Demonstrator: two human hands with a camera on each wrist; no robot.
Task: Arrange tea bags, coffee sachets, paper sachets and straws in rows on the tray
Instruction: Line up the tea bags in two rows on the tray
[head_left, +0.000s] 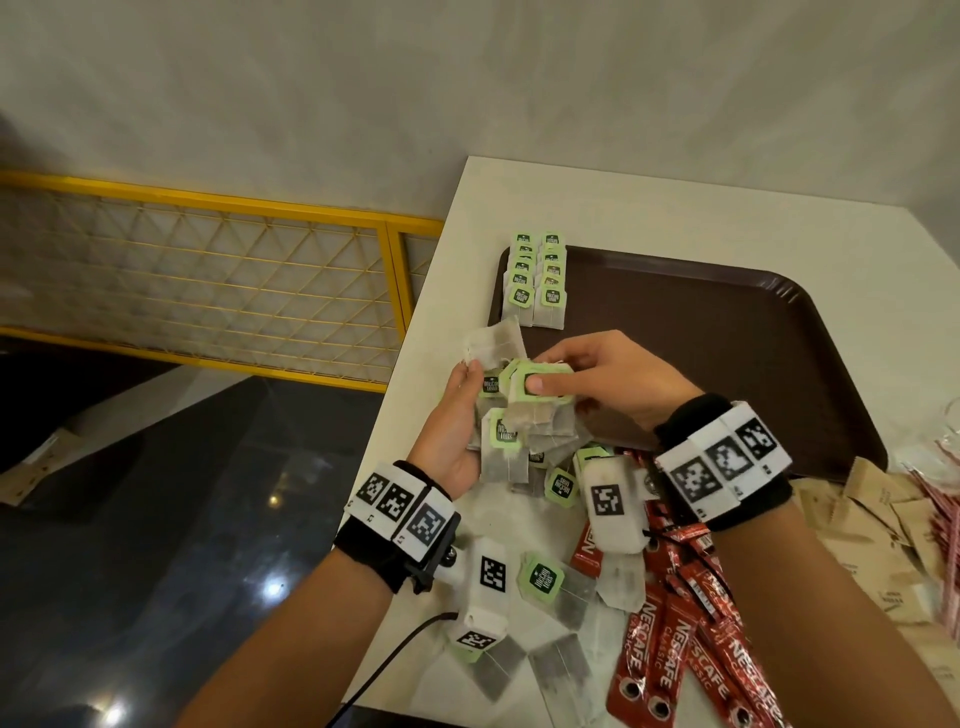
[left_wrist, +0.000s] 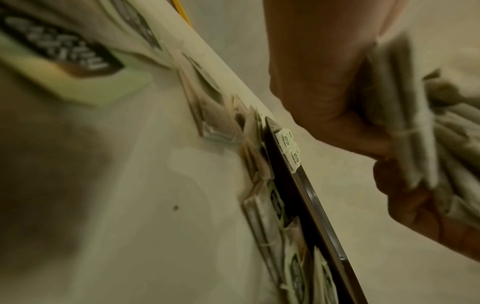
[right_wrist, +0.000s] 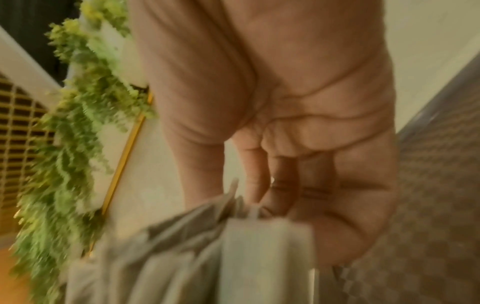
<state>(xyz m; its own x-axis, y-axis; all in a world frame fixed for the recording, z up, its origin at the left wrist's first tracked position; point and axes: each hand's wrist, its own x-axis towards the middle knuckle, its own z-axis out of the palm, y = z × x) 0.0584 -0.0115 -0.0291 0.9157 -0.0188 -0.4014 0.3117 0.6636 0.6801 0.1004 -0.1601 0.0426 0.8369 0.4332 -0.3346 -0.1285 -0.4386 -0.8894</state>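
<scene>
the white table (head_left: 649, 208) is carrying a brown tray (head_left: 727, 332) whose long side is running left to right, with two short rows of tea bags (head_left: 535, 283) lying along its far left end, green tags pointing away from the person. near the table's front edge, red coffee sachets (head_left: 670, 654) reading "nescafe classic" are lying lengthwise toward the person, brown paper sachets (head_left: 872, 514) are piling up beside them on the right, and loose tea bags (head_left: 561, 587) are lying scattered on the left. the left hand (head_left: 457, 421), palm up, is cupping a bunch of tea bags (head_left: 511, 436) just off the tray's left front corner. the right hand (head_left: 597, 379) is pinching the top tea bag (head_left: 540, 397) of that bunch, thumb pressing on its green tag; the tag's writing is too small to read.
</scene>
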